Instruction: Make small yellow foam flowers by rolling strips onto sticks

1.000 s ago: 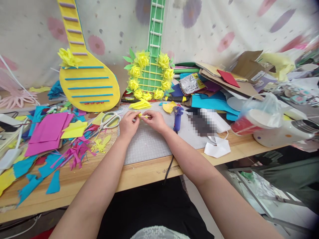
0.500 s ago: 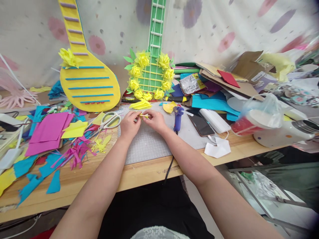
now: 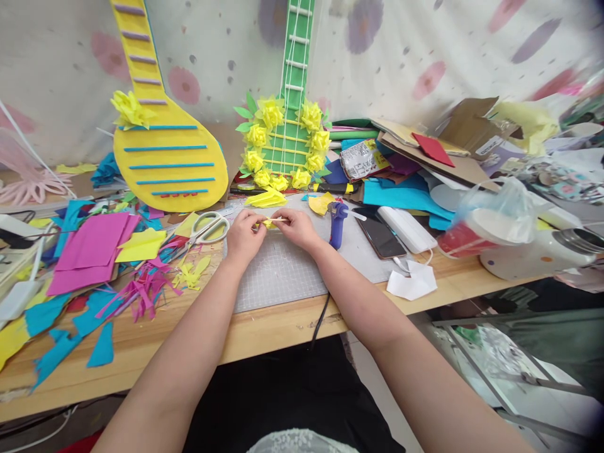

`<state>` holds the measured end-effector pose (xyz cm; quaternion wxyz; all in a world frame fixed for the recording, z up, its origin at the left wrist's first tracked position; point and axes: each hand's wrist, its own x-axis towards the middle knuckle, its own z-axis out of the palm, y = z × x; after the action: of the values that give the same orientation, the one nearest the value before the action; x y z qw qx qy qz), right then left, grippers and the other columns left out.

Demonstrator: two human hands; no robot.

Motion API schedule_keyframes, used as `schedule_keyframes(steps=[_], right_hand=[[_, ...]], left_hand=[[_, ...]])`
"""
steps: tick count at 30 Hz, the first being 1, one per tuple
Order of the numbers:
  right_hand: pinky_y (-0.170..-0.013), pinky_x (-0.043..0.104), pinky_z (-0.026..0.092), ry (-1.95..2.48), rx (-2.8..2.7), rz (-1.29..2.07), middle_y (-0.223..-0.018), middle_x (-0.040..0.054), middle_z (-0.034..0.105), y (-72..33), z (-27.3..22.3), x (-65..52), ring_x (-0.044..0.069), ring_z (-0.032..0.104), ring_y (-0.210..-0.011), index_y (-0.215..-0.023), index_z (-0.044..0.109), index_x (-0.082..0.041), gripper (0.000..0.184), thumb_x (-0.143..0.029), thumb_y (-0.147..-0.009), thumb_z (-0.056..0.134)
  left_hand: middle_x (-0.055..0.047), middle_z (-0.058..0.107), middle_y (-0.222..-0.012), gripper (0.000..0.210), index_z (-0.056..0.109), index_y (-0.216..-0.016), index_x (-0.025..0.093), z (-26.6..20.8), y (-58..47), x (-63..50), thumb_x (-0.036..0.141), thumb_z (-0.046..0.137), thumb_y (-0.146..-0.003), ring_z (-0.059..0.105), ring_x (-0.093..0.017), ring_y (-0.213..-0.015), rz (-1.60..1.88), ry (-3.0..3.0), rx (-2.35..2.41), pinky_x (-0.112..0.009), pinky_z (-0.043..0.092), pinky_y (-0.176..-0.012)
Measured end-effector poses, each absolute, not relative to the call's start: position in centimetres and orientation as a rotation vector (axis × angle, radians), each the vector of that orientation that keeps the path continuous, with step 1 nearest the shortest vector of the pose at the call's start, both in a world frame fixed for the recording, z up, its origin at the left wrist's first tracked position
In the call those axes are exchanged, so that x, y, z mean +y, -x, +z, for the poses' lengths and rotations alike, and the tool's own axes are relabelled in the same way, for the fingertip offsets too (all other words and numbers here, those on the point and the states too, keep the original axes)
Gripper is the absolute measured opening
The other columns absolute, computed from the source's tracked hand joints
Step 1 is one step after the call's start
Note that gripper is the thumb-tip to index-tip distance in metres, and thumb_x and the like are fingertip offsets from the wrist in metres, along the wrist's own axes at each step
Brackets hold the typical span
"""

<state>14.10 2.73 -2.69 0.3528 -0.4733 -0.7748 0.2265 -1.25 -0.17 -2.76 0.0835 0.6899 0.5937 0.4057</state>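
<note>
Above the grey cutting mat, my left hand and my right hand pinch a small piece of yellow paper between them. A thin pale stick shows at my right fingertips. Just behind my hands lies a stack of yellow paper pieces. Right of my right hand stands a blue glue gun, with a yellow paper piece beside it. White-handled scissors lie left of my left hand.
A yellow lute-shaped craft and a green one with yellow paper flowers lean at the back. Paper scraps cover the left side. A phone, a white power bank and a bagged red cup stand right.
The yellow paper has turned slightly between my fingers, and the pale stick shows more clearly at my right fingertips. My right hand has shifted very slightly right.
</note>
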Motion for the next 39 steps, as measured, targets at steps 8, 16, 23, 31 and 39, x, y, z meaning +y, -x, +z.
schedule_keyframes(steps=[8, 16, 23, 31, 39], right_hand=[[-0.067, 0.024, 0.038, 1.183, -2.017, 0.73, -0.079, 0.0017, 0.066, -14.4, -3.3, 3.4, 0.013, 0.055, -0.073, -0.085, 0.066, -0.017, 0.021, -0.028, -0.077, 0.05], [-0.063, 0.023, 0.036, 1.21, -2.046, 0.809, -0.073, 0.0005, 0.061, -14.7, -2.9, 3.3, 0.011, 0.049, -0.067, -0.088, 0.065, -0.016, 0.024, -0.032, -0.072, 0.058], [-0.066, 0.024, 0.036, 1.156, -2.021, 0.867, -0.074, 0.0009, 0.061, -14.5, -3.2, 3.6, 0.012, 0.051, -0.07, -0.08, 0.064, -0.016, 0.024, -0.035, -0.077, 0.051], [-0.064, 0.023, 0.034, 1.17, -1.996, 0.865, -0.071, 0.0001, 0.057, -14.3, -2.7, 3.2, 0.011, 0.046, -0.066, -0.085, 0.062, -0.015, 0.029, -0.04, -0.078, 0.05], [-0.062, 0.023, 0.033, 1.262, -2.007, 0.807, -0.071, -0.001, 0.057, -13.9, -3.0, 3.1, 0.011, 0.045, -0.065, -0.086, 0.062, -0.018, 0.023, -0.035, -0.072, 0.057]], left_hand=[[-0.004, 0.057, -0.081, 0.016, 0.063, -0.081, 0.017, -1.9, 1.2, -0.2, 0.021, 0.05, -0.073, 0.053, -0.015, -0.071, 0.828, -1.892, 1.864, -0.026, 0.04, -0.062], [-0.005, 0.056, -0.085, 0.021, 0.063, -0.083, 0.016, -2.1, 1.5, 0.0, 0.024, 0.046, -0.076, 0.053, -0.015, -0.07, 0.849, -1.86, 1.809, -0.026, 0.042, -0.065], [-0.004, 0.051, -0.077, 0.027, 0.06, -0.074, 0.016, -1.8, 1.5, -0.1, 0.034, 0.042, -0.084, 0.049, -0.013, -0.064, 0.855, -1.915, 1.799, -0.026, 0.037, -0.059], [-0.004, 0.05, -0.077, 0.028, 0.065, -0.085, 0.018, -2.4, 1.7, 0.1, 0.034, 0.043, -0.085, 0.048, -0.016, -0.069, 0.891, -2.024, 1.795, -0.027, 0.035, -0.063], [-0.005, 0.052, -0.078, 0.027, 0.066, -0.088, 0.019, -2.8, 2.0, 0.4, 0.034, 0.044, -0.085, 0.049, -0.017, -0.071, 0.991, -2.103, 1.733, -0.028, 0.036, -0.064]])
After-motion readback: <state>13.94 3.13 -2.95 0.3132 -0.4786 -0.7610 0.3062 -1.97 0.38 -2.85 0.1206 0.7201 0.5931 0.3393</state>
